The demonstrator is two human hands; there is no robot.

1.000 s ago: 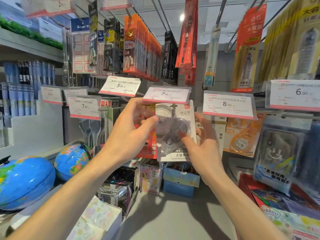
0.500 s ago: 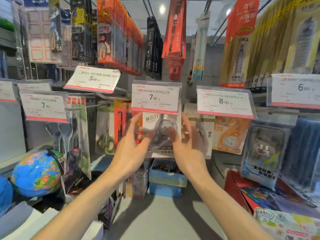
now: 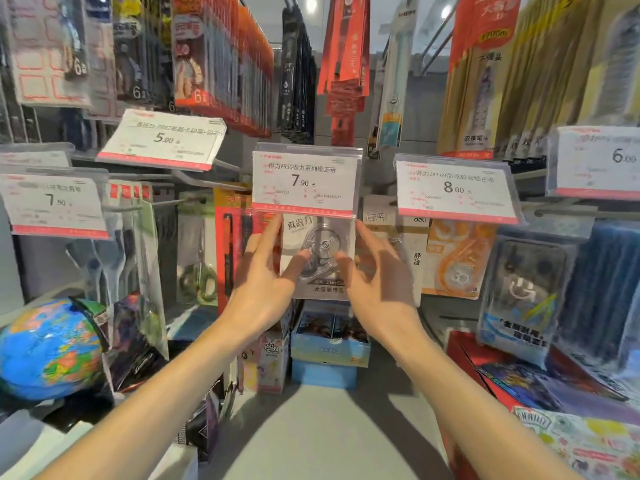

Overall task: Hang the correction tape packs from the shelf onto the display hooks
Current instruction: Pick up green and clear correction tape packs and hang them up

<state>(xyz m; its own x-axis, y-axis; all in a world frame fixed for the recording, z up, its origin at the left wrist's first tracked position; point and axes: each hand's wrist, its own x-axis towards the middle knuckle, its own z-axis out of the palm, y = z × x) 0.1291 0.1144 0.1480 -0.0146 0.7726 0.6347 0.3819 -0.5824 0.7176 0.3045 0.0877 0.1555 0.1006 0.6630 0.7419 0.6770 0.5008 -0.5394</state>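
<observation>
A correction tape pack (image 3: pixel 320 251), a clear blister on a white card, hangs upright just under the 7.90 price tag (image 3: pixel 306 180), its top hidden behind the tag. My left hand (image 3: pixel 265 282) holds its left edge, thumb on the front and fingers spread beside and behind it. My right hand (image 3: pixel 375 282) holds the right edge the same way. The display hook itself is hidden by the tag. More correction tape packs (image 3: pixel 457 261), orange ones, hang under the 8.00 tag (image 3: pixel 455 188).
Red packs (image 3: pixel 230 244) and scissors (image 3: pixel 197 271) hang left of the pack. Rows of hanging goods fill the upper hooks. On the grey shelf (image 3: pixel 322 431) stand small boxes (image 3: pixel 329 344), a blue globe (image 3: pixel 48 351) at left and red flat boxes (image 3: pixel 519 372) at right.
Both hands carried the pack up and back until its top went behind the 7.90 tag. The view shifted right and closer. In the last half second the hands barely moved.
</observation>
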